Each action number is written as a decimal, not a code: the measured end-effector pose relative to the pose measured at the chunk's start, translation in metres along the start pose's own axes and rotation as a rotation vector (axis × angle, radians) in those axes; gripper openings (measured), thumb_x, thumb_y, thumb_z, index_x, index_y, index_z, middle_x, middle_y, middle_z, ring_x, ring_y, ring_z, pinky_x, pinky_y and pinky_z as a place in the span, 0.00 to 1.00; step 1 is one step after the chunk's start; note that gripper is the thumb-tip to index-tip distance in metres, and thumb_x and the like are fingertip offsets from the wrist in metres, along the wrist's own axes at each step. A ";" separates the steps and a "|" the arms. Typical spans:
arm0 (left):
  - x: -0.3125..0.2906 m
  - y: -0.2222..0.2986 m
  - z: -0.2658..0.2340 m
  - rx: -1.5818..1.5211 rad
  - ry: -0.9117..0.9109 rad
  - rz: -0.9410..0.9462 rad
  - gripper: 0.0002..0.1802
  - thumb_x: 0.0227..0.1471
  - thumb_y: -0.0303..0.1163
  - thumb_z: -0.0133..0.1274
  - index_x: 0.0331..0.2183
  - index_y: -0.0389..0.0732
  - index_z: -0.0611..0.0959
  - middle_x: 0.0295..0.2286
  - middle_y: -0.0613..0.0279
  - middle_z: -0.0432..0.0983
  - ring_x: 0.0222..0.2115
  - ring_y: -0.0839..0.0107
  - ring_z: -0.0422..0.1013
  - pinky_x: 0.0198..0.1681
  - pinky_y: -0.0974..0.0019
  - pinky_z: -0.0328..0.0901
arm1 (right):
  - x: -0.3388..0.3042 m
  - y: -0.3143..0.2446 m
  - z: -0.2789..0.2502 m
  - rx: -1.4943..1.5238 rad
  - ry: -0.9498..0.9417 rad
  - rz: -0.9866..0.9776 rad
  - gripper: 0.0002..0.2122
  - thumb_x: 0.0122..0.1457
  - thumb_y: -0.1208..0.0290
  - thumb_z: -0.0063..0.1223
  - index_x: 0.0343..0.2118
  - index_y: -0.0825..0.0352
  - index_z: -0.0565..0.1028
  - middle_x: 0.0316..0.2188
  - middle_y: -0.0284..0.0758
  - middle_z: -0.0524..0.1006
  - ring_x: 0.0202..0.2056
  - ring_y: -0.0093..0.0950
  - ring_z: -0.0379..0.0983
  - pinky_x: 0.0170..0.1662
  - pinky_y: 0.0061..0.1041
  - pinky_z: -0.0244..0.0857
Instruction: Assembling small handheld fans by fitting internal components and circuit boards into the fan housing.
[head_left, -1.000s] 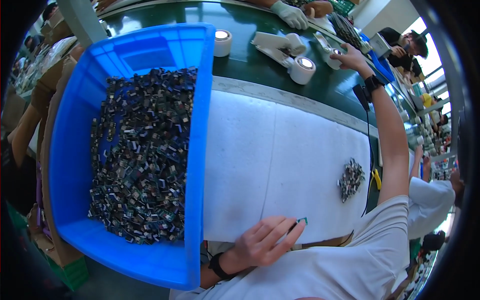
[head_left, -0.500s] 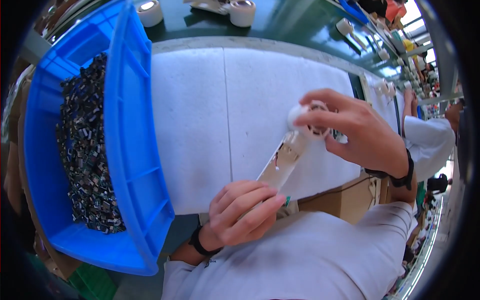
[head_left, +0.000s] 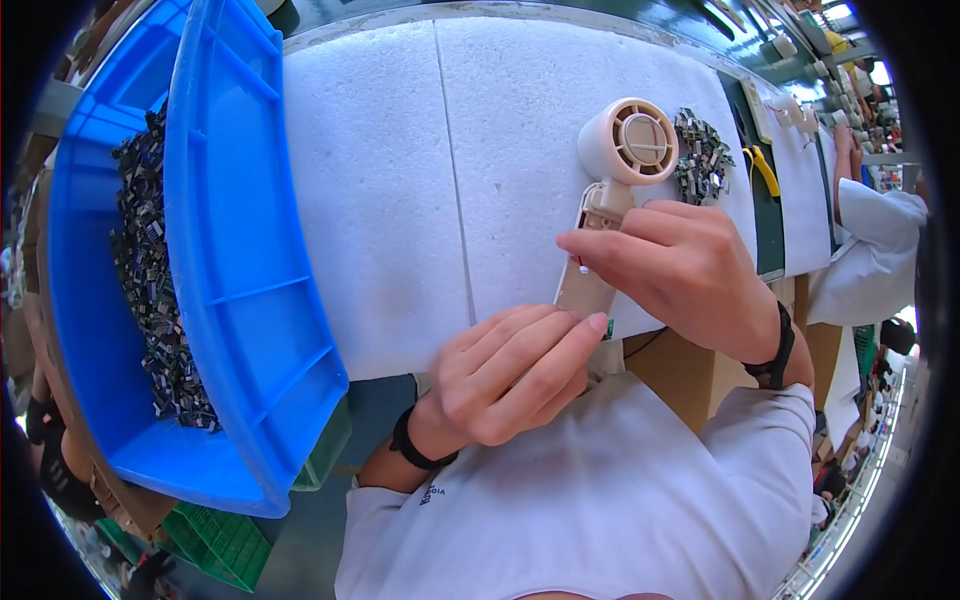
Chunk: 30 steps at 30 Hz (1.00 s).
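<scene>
A cream handheld fan [head_left: 598,150] lies tilted over the white mat, its round grilled head up and its handle shell open. My left hand [head_left: 510,375] is wrapped round the handle's lower end and hides it. Beside that thumb the edge of a small green circuit board [head_left: 610,328] shows; I cannot tell what holds it. My right hand [head_left: 690,265] is closed over the handle's middle, thumb and finger pinching a thin wire. The wire's small white connector [head_left: 584,269] hangs just below the fingertips.
A pile of small circuit boards [head_left: 702,160] lies on the white foam mat [head_left: 375,200], right of the fan head. Yellow-handled pliers [head_left: 764,172] lie farther right. A blue bin [head_left: 255,250] of similar boards stands at left. Another person's arm [head_left: 848,155] is at far right.
My right hand has left the fan's head and moved down to the handle, where it pinches the wire. The grilled face now shows. My left hand keeps its grip; the view has shifted.
</scene>
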<state>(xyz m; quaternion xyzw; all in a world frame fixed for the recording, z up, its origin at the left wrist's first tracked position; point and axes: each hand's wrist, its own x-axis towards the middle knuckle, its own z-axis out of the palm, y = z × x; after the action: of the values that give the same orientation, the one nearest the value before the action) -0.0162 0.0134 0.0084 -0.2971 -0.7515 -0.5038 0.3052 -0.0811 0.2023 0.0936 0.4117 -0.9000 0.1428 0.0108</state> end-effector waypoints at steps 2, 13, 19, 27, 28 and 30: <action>0.000 0.000 -0.001 -0.008 0.010 -0.004 0.20 0.37 0.14 0.60 0.38 0.34 0.83 0.29 0.57 0.79 0.28 0.63 0.79 0.30 0.66 0.75 | -0.002 0.000 0.002 0.041 0.036 -0.004 0.16 0.46 0.79 0.65 0.41 0.60 0.82 0.19 0.30 0.72 0.20 0.27 0.68 0.24 0.24 0.64; 0.009 0.003 -0.013 -0.147 -0.102 -0.124 0.21 0.37 0.14 0.60 0.39 0.32 0.82 0.28 0.54 0.80 0.25 0.64 0.78 0.27 0.68 0.73 | -0.001 -0.014 0.033 0.402 0.410 0.326 0.10 0.48 0.77 0.69 0.35 0.63 0.84 0.16 0.29 0.74 0.15 0.17 0.64 0.18 0.19 0.54; 0.011 0.003 -0.020 -0.157 -0.056 -0.290 0.21 0.39 0.13 0.60 0.40 0.32 0.82 0.31 0.52 0.79 0.29 0.65 0.77 0.31 0.69 0.72 | -0.004 -0.004 0.038 0.398 0.316 0.294 0.12 0.47 0.76 0.69 0.37 0.62 0.84 0.17 0.28 0.75 0.14 0.16 0.64 0.17 0.17 0.54; 0.008 -0.002 -0.017 -0.180 0.106 -0.451 0.20 0.42 0.12 0.62 0.41 0.33 0.83 0.37 0.53 0.79 0.33 0.69 0.77 0.33 0.72 0.71 | -0.006 -0.002 0.039 0.460 0.331 0.229 0.14 0.46 0.80 0.65 0.37 0.61 0.84 0.18 0.28 0.75 0.14 0.16 0.63 0.17 0.17 0.53; 0.007 -0.001 -0.016 -0.186 0.112 -0.478 0.20 0.43 0.12 0.62 0.42 0.33 0.83 0.37 0.53 0.79 0.33 0.69 0.77 0.33 0.72 0.71 | -0.007 -0.001 0.041 0.481 0.342 0.237 0.14 0.46 0.81 0.64 0.37 0.61 0.84 0.18 0.28 0.75 0.14 0.16 0.63 0.17 0.17 0.53; 0.008 -0.001 -0.014 -0.189 0.110 -0.504 0.20 0.43 0.12 0.62 0.42 0.32 0.83 0.37 0.53 0.79 0.33 0.69 0.77 0.34 0.72 0.71 | -0.008 -0.001 0.043 0.486 0.360 0.246 0.13 0.45 0.81 0.64 0.36 0.61 0.83 0.18 0.28 0.75 0.14 0.16 0.63 0.16 0.17 0.53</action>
<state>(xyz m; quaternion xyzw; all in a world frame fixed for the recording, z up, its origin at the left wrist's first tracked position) -0.0198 0.0007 0.0186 -0.1003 -0.7338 -0.6469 0.1814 -0.0708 0.1955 0.0514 0.2584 -0.8662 0.4242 0.0536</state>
